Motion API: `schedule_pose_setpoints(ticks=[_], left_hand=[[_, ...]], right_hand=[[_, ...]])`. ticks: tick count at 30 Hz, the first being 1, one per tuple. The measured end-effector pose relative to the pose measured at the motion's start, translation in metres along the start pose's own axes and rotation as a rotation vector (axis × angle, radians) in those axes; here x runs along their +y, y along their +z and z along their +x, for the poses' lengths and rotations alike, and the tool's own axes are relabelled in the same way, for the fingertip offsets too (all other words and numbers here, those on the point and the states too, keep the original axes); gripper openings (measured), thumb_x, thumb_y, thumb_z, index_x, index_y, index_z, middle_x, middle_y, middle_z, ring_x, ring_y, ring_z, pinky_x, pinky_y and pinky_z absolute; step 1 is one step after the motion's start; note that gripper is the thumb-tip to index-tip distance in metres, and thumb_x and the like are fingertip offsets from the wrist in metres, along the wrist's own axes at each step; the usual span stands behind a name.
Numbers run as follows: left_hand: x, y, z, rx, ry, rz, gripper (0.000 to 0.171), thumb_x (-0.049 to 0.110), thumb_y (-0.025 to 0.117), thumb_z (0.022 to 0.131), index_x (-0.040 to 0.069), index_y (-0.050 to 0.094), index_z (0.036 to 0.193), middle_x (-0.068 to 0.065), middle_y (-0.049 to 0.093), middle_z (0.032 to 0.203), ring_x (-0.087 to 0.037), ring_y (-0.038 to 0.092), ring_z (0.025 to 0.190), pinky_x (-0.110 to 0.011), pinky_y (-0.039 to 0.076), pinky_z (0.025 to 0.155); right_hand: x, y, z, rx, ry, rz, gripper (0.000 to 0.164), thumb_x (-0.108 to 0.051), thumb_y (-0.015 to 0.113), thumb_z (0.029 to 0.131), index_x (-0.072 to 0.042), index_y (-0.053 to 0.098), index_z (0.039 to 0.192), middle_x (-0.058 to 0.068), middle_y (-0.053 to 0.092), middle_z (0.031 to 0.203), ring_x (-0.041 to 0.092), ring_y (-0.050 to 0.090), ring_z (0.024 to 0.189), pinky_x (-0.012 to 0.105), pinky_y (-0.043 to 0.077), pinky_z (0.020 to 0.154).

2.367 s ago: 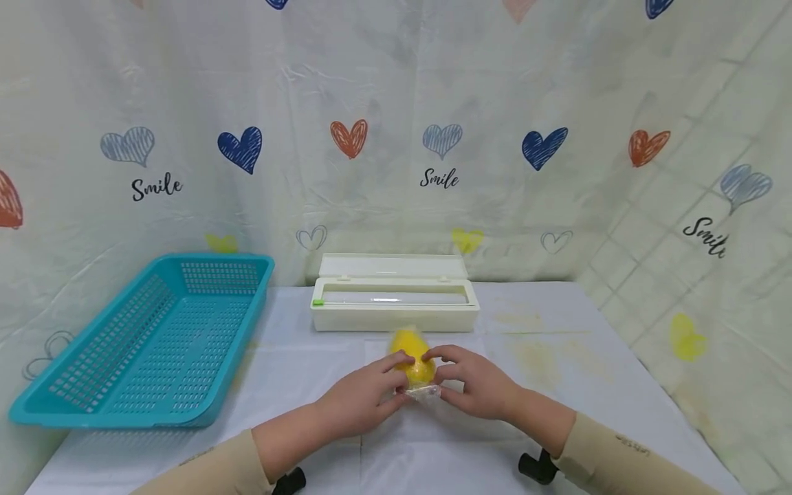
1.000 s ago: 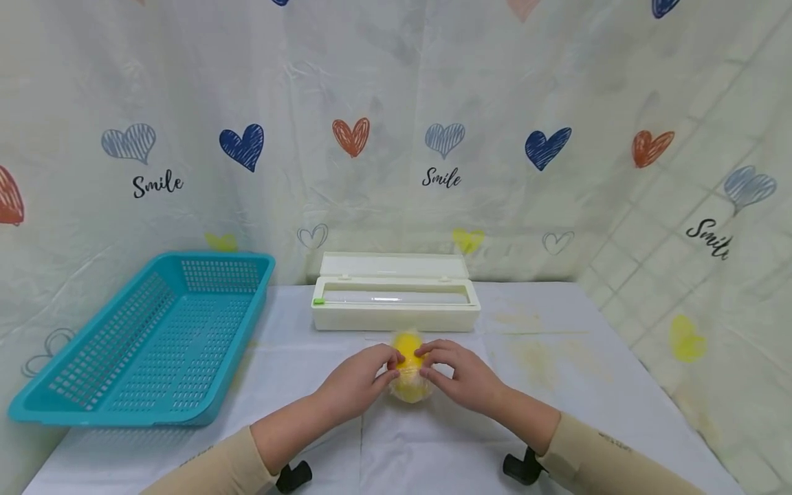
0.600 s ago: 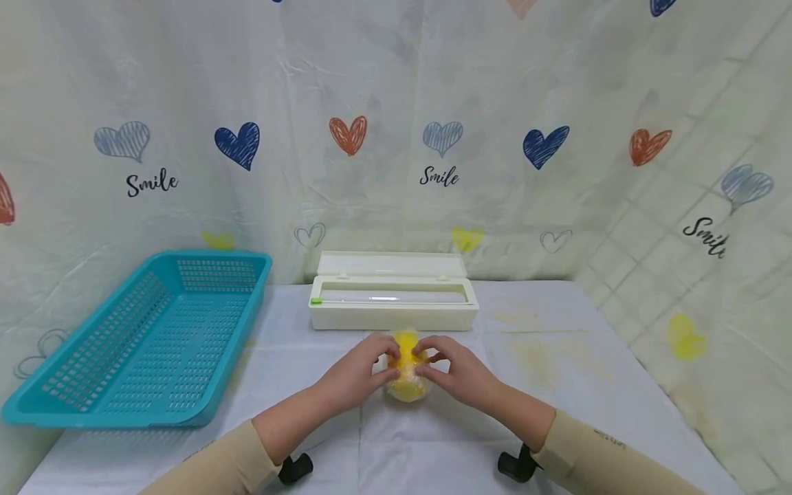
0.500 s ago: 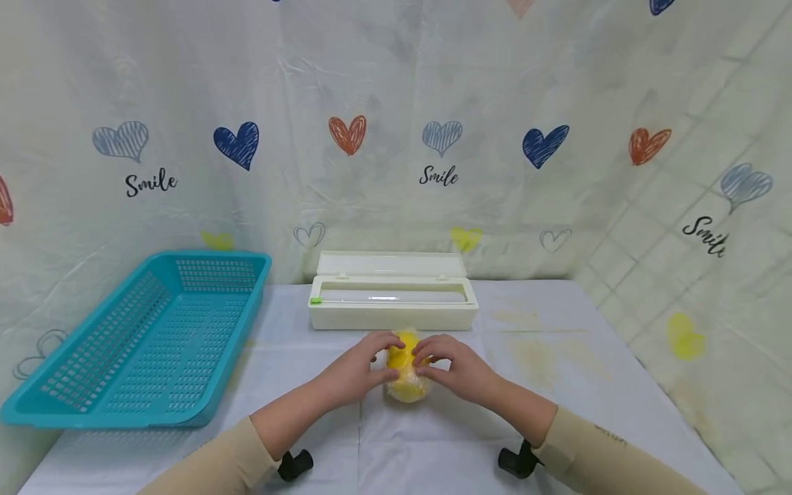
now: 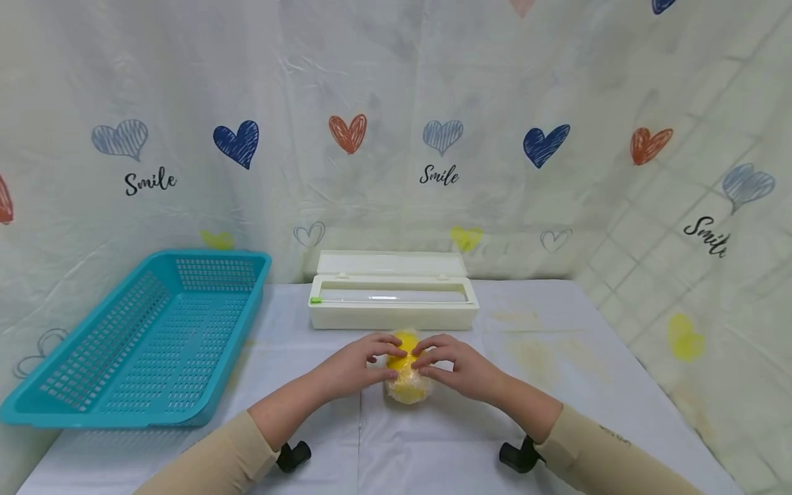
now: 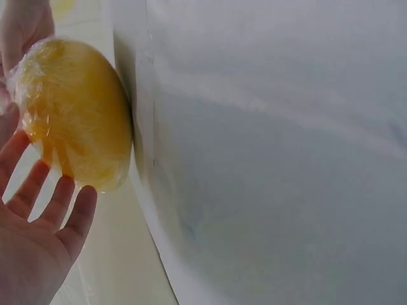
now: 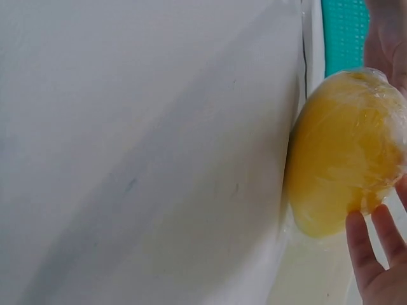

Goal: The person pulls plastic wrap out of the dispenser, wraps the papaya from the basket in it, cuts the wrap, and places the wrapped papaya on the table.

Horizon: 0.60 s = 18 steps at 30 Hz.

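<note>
A yellow oval fruit (image 5: 408,388), wrapped in wrinkled cling film, lies on the white tablecloth in the middle of the head view. My left hand (image 5: 355,364) holds it from the left, fingers bent over its top and thumb on its near part. From the right my right hand (image 5: 460,368) mirrors this, its fingertips and thumb on the film. In the left wrist view the fruit (image 6: 79,114) shows film bunched along its upper side, the fingertips at its surface. The right wrist view shows the fruit (image 7: 340,152) resting against the cloth, with fingertips on its film.
Just behind the fruit stands a white cling film dispenser (image 5: 394,316), its lid raised and a roll inside. A blue perforated plastic basket (image 5: 210,405) sits at the left. Behind the table (image 5: 526,419) hangs a curtain (image 5: 396,82) printed with hearts.
The cling film edge that stuck out at the fruit's near end now lies folded over it. Both hands have shifted from that end to the fruit's top, their fingers spreading slightly most recently.
</note>
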State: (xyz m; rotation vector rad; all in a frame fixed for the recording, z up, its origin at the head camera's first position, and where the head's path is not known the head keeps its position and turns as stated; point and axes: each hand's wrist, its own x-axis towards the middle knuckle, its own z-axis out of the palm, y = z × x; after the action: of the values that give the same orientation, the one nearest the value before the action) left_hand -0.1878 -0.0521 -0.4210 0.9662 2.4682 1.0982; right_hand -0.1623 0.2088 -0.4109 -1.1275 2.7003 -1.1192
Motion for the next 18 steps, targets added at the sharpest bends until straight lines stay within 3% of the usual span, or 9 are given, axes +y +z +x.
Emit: schedule_pose_setpoints(ticks=[6,9,14,18], left_hand=[[0.003,-0.001,0.000,-0.008,-0.005,0.056,0.037,0.032,0.072,0.091,0.026,0.068,0.127,0.010,0.051,0.141,-0.016,0.045,0.134,-0.037,0.048,0.100],[0.007,-0.001,0.000,0.019,-0.027,0.076,0.031,0.029,0.073,0.091,0.025,0.070,0.122,0.010,0.053,0.138,-0.016,0.046,0.133,-0.038,0.046,0.102],[0.017,-0.002,0.000,0.060,-0.034,0.186,0.027,0.027,0.072,0.088,0.022,0.072,0.114,0.008,0.057,0.132,-0.017,0.051,0.128,-0.038,0.045,0.104],[0.018,-0.003,0.001,0.077,-0.043,0.195,0.023,0.025,0.072,0.088,0.022,0.073,0.110,0.007,0.059,0.130,-0.017,0.052,0.127,-0.038,0.045,0.104]], right_hand=[[0.001,0.001,0.002,0.016,-0.020,0.035,0.013,-0.011,0.073,0.090,-0.021,0.072,0.099,-0.004,0.066,0.114,0.020,0.057,0.113,0.039,0.050,0.095],[0.002,0.001,0.004,0.019,-0.070,-0.027,0.013,-0.010,0.074,0.089,-0.022,0.074,0.094,-0.004,0.066,0.113,0.020,0.058,0.112,0.038,0.050,0.095],[0.005,0.001,0.007,0.034,-0.162,-0.145,0.016,-0.008,0.076,0.087,-0.022,0.076,0.094,-0.004,0.066,0.112,0.018,0.059,0.109,0.037,0.052,0.092],[0.008,0.002,0.008,0.044,-0.194,-0.142,0.018,-0.005,0.076,0.086,-0.021,0.077,0.096,-0.003,0.067,0.112,0.019,0.060,0.108,0.038,0.052,0.092]])
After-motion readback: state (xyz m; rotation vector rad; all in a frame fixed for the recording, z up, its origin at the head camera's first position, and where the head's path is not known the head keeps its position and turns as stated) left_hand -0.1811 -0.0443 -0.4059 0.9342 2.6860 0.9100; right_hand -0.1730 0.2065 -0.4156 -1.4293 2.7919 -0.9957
